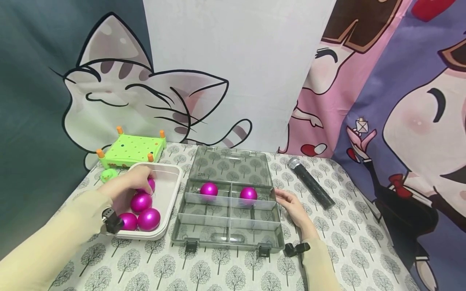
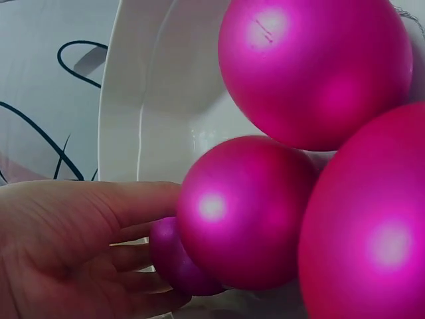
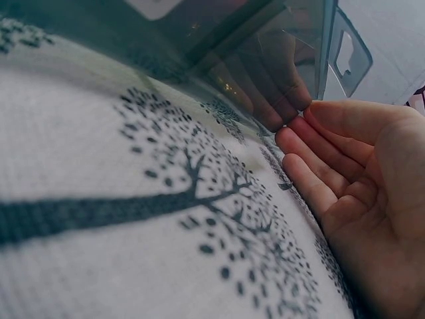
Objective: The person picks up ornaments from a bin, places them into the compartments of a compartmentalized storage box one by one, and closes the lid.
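Note:
My left hand [image 1: 140, 180] reaches into a white basin [image 1: 174, 190], its fingers bent around a magenta bauble [image 1: 151, 185] at the far end. Several more shiny baubles [image 1: 149, 219] lie nearer in the basin; in the left wrist view a closer bauble [image 2: 246, 212] partly covers the gripped one [image 2: 182, 262]. Right of the basin is a clear grey compartment box [image 1: 229, 222] with its lid [image 1: 229, 165] laid back. Two baubles sit in its far row, one left [image 1: 209, 190] and one right [image 1: 248, 195]. Fingertips of my right hand [image 1: 291, 204] touch the box's right side.
A black microphone [image 1: 311, 182] with a silver head lies right of the box. Behind the basin stand a green toy table [image 1: 134, 148] with orange pegs and a small green duck [image 1: 108, 174]. The tree-print cloth [image 1: 236, 279] covers the table; a cartoon curtain [image 1: 236, 60] hangs behind.

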`<control>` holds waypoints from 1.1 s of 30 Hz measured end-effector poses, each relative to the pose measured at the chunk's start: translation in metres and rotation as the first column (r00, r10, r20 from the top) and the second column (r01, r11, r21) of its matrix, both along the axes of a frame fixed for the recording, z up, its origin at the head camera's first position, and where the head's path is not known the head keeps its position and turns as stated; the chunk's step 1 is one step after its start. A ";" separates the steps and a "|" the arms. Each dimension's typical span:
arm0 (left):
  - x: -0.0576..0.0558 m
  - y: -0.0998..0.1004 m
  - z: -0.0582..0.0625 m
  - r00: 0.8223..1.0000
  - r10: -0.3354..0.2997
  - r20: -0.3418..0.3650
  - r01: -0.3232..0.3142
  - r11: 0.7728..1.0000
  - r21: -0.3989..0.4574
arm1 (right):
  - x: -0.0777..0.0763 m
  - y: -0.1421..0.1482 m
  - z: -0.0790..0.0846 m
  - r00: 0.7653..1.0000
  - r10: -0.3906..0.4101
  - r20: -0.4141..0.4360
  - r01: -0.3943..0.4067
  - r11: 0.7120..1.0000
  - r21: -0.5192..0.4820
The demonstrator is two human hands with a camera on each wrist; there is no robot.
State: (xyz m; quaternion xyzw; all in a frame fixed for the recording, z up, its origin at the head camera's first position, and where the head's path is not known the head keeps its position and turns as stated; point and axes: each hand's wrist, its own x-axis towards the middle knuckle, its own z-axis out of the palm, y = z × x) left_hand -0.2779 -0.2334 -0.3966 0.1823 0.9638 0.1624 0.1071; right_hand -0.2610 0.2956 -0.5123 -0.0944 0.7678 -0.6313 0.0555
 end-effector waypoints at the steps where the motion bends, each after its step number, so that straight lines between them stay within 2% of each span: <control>1: 0.000 0.000 0.000 1.000 -0.002 -0.001 0.002 1.000 -0.004 | 0.000 0.000 0.000 1.000 0.000 -0.001 0.000 1.000 0.001; 9: 0.000 0.000 0.001 0.999 0.007 0.039 -0.006 1.000 -0.026 | 0.000 -0.001 0.001 1.000 -0.004 0.000 0.004 1.000 -0.003; 15: 0.000 -0.002 0.000 0.997 0.032 0.064 -0.033 0.999 0.020 | 0.000 -0.001 0.001 1.000 -0.002 0.007 0.002 1.000 -0.019; 20: 0.002 -0.003 0.005 0.998 0.037 0.058 -0.040 0.998 0.041 | 0.001 -0.001 0.001 1.000 -0.004 0.014 0.004 1.000 -0.022; 28: 0.004 -0.005 0.012 0.994 0.058 0.089 -0.066 0.993 0.096 | 0.002 0.000 0.001 1.000 -0.019 0.024 0.019 1.000 -0.007; 33: 0.003 -0.007 0.019 0.997 0.042 0.066 -0.049 0.994 0.102 | 0.001 0.000 0.000 0.999 -0.019 0.028 0.019 1.000 -0.005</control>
